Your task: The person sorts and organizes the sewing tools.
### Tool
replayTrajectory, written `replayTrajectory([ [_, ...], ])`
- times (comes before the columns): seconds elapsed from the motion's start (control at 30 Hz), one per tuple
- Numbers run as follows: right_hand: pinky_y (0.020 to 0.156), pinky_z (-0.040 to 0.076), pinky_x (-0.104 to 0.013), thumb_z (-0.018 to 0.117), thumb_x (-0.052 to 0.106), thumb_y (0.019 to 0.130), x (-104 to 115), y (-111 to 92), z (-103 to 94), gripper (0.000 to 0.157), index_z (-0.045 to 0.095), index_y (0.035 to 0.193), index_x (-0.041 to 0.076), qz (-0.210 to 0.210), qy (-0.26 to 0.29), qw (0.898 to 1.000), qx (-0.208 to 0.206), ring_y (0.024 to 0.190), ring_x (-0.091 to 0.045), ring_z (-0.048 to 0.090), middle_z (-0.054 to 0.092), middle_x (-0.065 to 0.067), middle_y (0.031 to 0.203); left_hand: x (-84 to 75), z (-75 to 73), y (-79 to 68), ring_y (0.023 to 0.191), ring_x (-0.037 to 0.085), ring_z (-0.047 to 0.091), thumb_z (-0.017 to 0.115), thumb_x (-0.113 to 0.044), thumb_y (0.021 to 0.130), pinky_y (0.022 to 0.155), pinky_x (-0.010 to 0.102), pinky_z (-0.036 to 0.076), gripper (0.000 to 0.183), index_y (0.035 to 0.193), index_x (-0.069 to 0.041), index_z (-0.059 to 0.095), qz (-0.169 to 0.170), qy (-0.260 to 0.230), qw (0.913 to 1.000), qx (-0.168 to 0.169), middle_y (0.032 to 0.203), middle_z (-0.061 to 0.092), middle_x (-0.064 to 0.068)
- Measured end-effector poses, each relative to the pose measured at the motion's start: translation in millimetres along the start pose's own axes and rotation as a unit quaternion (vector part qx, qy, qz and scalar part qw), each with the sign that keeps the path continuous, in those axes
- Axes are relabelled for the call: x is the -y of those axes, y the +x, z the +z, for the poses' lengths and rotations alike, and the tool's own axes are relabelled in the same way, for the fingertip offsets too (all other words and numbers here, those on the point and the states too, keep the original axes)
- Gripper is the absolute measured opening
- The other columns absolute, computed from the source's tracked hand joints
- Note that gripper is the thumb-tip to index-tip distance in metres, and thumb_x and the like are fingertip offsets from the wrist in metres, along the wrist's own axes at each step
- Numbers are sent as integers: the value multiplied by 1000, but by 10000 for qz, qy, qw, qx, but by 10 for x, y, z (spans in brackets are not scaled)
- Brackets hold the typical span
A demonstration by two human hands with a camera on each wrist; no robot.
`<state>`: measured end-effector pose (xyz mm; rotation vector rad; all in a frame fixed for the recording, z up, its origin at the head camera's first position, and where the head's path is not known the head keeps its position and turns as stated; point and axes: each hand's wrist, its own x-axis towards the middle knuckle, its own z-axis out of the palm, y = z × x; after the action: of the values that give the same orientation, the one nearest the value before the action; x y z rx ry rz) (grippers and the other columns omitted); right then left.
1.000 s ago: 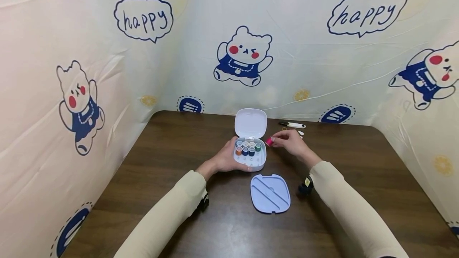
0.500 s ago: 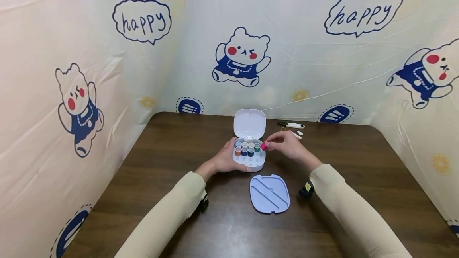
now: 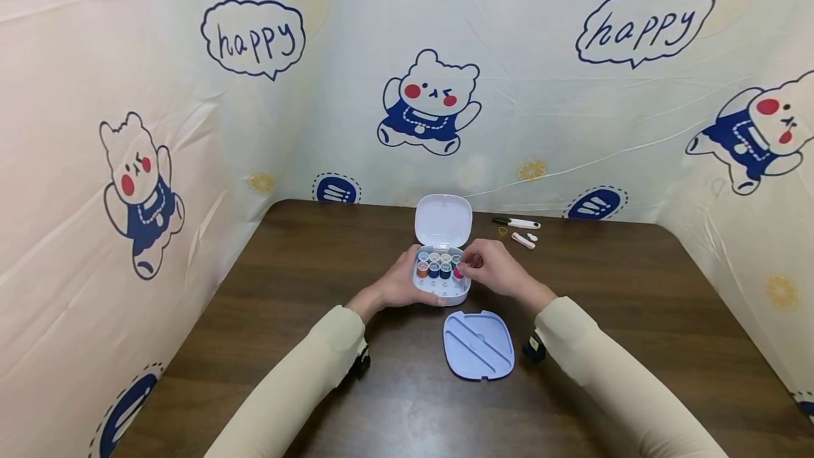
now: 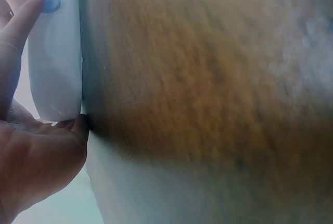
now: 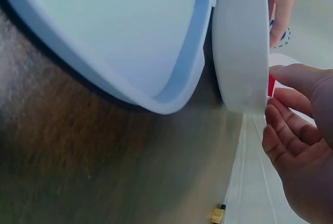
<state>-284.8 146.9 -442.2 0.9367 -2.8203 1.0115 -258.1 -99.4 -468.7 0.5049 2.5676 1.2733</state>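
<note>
A white sewing box (image 3: 454, 299) stands on the table with its lid (image 3: 443, 220) raised. Several thread spools (image 3: 434, 270) sit in rows inside it: pale, green, orange and dark blue. My left hand (image 3: 400, 283) grips the box from its left side, and in the left wrist view the thumb lies by the blue button on the wall. My right hand (image 3: 499, 268) is over the box's right side, pinching a pink thread spool (image 3: 457, 273) at the right end of the second row. In the right wrist view, thumb and finger hide most of that red-pink spool (image 5: 271, 85).
A light blue divided tray (image 3: 478, 345) lies in front of the box. Behind my right hand are a black-and-white pen-shaped tool (image 3: 516, 222), a small white piece (image 3: 523, 240) and a yellowish ring (image 3: 502, 230). A printed curtain (image 3: 356, 126) surrounds the table.
My right hand has carried the pink thread spool leftward from beside the box into its right side. The small white piece behind is now uncovered. My left hand keeps its grip on the box.
</note>
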Motion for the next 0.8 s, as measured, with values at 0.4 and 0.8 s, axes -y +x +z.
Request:
replayTrajectory([
  [0.4, 70, 52, -31, 78, 12, 91, 76, 8, 99, 14, 77, 102, 3, 28, -660, 9977, 173, 84, -26, 63, 65, -6, 95, 22, 7, 9, 120, 24, 50, 96, -38, 69, 105, 44, 43, 113, 153, -8, 26, -7, -103, 9999, -29, 136, 44, 11],
  [0.8, 81, 57, -37, 78, 18, 92, 117, -14, 120, 26, 76, 114, 4, 181, -920, 9955, 160, 91, -22, 64, 68, -9, 107, 24, 16, 7, 119, 23, 50, 95, -41, 68, 104, 43, 43, 116, 154, -9, 24, -2, -35, 10000, -15, 138, 43, 12],
])
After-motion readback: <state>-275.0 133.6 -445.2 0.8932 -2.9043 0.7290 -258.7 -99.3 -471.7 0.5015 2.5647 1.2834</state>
